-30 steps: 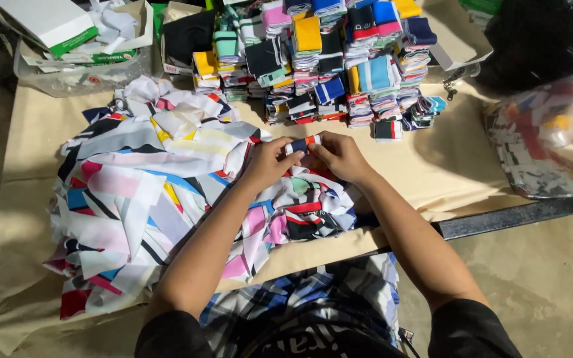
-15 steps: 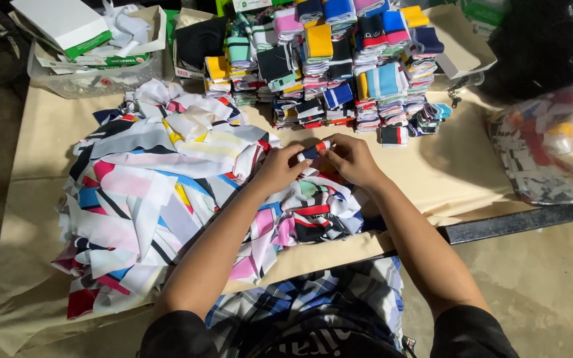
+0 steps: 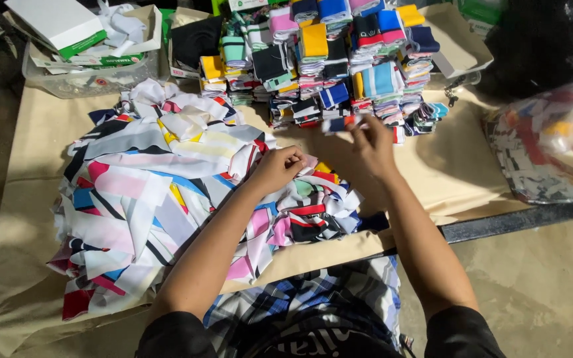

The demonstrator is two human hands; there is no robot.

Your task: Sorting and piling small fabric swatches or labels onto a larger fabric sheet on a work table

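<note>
The right hand (image 3: 371,147) pinches a small folded cloth piece (image 3: 341,122), dark blue with a red edge and a white tip, and holds it just in front of the stacks of folded pieces (image 3: 339,59) at the far side of the worktop (image 3: 459,166). The piece is narrow and flat, its fold running sideways between thumb and fingertips. The left hand (image 3: 278,169) is curled almost closed and rests on the heap of loose cloth strips (image 3: 154,192); whether it grips a strip cannot be told.

One folded piece is in hand. The heap is a single broad pile of striped strips in white, pink, blue, yellow, red and black, too tangled to count. The stacks stand in several rows, too many and too close to count surely. One clear plastic tub (image 3: 81,76) with a white box (image 3: 58,25) sits at the far left, and one clear bag of strips (image 3: 552,146) lies at the right.

Half a second ago both hands met over the heap with the piece between them; now the right hand has carried it up to the stacks, while the left has stayed on the heap.
</note>
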